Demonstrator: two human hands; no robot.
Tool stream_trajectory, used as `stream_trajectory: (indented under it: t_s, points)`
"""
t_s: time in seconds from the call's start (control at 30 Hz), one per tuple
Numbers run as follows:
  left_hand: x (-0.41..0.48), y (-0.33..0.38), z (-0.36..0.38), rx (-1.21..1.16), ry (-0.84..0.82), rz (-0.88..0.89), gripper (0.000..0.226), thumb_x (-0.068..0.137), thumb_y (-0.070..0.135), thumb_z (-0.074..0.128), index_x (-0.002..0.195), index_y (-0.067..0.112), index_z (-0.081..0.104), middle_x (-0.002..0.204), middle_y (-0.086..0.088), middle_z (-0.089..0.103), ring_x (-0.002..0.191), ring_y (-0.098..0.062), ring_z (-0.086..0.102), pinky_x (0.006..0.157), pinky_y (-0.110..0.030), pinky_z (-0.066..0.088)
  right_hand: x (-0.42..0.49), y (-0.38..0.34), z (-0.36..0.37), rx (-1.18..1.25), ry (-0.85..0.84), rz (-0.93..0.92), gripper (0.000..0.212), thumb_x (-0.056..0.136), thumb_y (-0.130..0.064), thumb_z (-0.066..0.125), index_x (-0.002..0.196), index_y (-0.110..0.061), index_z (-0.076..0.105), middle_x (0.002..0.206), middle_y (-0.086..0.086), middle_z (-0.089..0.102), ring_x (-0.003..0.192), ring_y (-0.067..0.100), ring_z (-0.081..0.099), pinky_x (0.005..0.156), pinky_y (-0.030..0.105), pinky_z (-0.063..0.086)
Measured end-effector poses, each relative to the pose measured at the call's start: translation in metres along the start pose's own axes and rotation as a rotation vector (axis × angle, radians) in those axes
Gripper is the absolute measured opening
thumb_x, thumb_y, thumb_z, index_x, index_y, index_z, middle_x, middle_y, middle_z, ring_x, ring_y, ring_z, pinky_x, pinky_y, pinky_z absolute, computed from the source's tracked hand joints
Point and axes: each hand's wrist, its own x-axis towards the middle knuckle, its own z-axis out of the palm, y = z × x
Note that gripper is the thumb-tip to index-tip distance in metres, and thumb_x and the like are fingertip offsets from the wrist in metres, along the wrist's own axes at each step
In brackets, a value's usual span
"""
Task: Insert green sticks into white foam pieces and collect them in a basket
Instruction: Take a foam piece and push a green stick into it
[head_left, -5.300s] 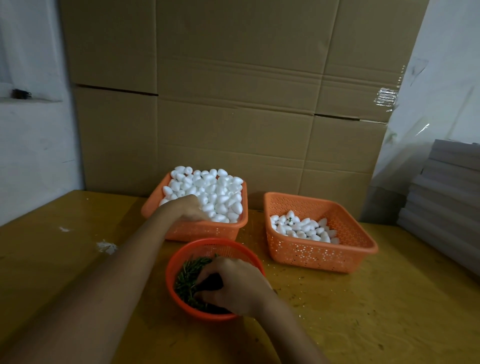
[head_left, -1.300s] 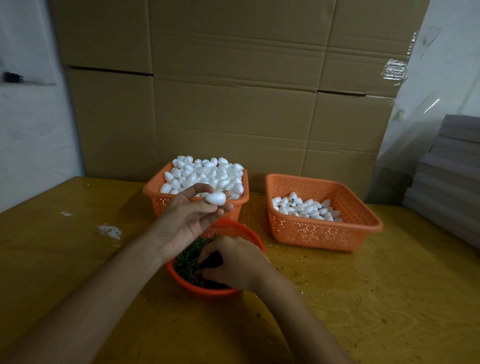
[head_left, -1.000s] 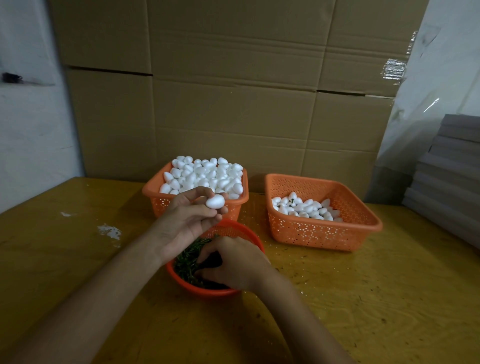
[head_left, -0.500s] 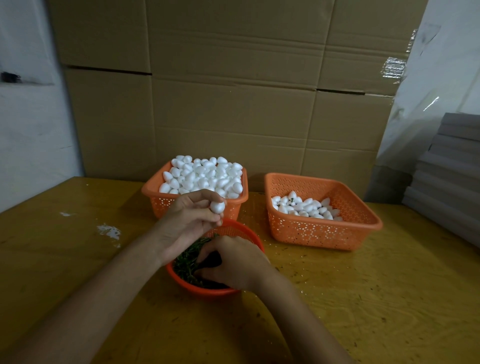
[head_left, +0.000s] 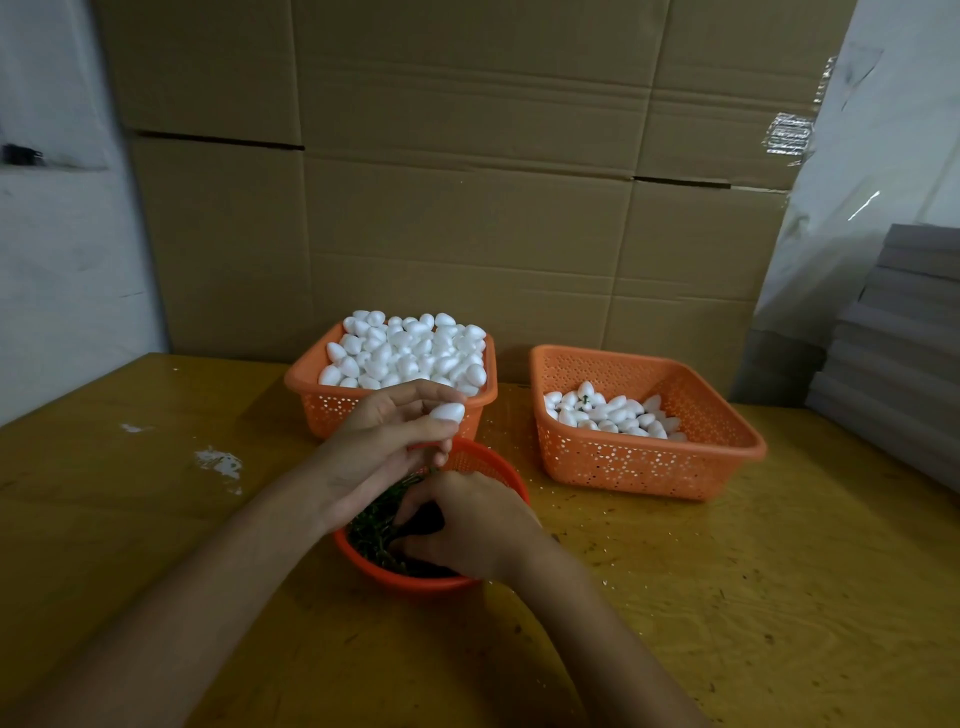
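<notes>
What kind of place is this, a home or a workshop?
Most likely a small workshop or packing room: stacked cardboard cartons stand behind the table, and an orange basket is heaped with identical white foam pieces.

yellow wood table (head_left: 779, 597) | cardboard boxes (head_left: 467, 208) behind | white wall (head_left: 57, 260) left | dim

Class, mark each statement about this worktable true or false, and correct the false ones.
1. The left hand holds a foam piece. True.
2. The right hand is in the right basket. False: it is in the round bowl of sticks.
3. The left basket holds more foam than the right basket. True.
4. The bowl stands behind the baskets. False: it stands in front, nearer the person.
</notes>
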Motion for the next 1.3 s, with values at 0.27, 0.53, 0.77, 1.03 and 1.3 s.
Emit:
stream_trajectory:
  t_s: [0.27, 0.53, 0.77, 1.03, 1.3]
  points:
    - [0.0016, 0.0003, 0.0007, -0.041, 0.043, 0.005, 0.025, 0.083, 0.015, 0.082, 0.107, 0.017, 0.078, 0.096, -0.014, 0.071, 0.076, -0.017, 0.066, 0.064, -0.026, 0.054, -0.0020, -0.0012, 0.0011, 0.009, 0.046, 0.000, 0.023, 0.096, -0.046, 0.070, 0.114, -0.032, 0.073, 0.114, -0.005, 0.071, 0.101, 0.016, 0.065, 0.070, 0.029, 0.041]
    - [0.0003, 0.0023, 0.0034, -0.097, 0.101, 0.045, 0.032, 0.081, 0.018, 0.083, 0.111, 0.011, 0.075, 0.117, -0.027, 0.074, 0.084, -0.025, 0.077, 0.064, -0.024, 0.058, -0.0022, -0.0018, 0.0028, 0.022, 0.105, 0.010, 0.022, 0.102, -0.043, 0.064, 0.117, -0.030, 0.072, 0.111, -0.005, 0.073, 0.098, 0.016, 0.067, 0.061, 0.025, 0.036]
    - [0.0003, 0.0059, 0.0040, -0.188, 0.175, 0.066, 0.028, 0.083, 0.014, 0.080, 0.108, 0.010, 0.071, 0.120, -0.023, 0.075, 0.094, -0.030, 0.079, 0.064, -0.024, 0.061, -0.0003, -0.0002, 0.0018, 0.112, 0.191, 0.025, 0.019, 0.104, -0.029, 0.063, 0.117, -0.028, 0.077, 0.115, -0.009, 0.077, 0.101, 0.011, 0.070, 0.085, 0.036, 0.057]
    - [0.0036, 0.0056, 0.0010, -0.255, 0.209, 0.090, 0.022, 0.085, 0.012, 0.074, 0.106, 0.018, 0.075, 0.110, -0.016, 0.078, 0.097, -0.036, 0.078, 0.064, -0.026, 0.061, -0.0010, -0.0013, 0.0003, 0.229, 0.301, 0.120, 0.007, 0.097, -0.030, 0.070, 0.097, -0.030, 0.077, 0.089, -0.010, 0.079, 0.087, 0.008, 0.071, 0.082, 0.036, 0.057]
    - [0.0044, 0.0086, -0.0007, -0.318, 0.266, 0.177, 0.025, 0.083, 0.015, 0.076, 0.108, 0.017, 0.076, 0.110, -0.015, 0.077, 0.093, -0.028, 0.078, 0.067, -0.026, 0.060, -0.0017, -0.0042, -0.0027, 0.380, 0.411, 0.195, 0.010, 0.095, -0.028, 0.068, 0.089, -0.024, 0.075, 0.083, -0.010, 0.074, 0.082, 0.008, 0.067, 0.077, 0.033, 0.053]
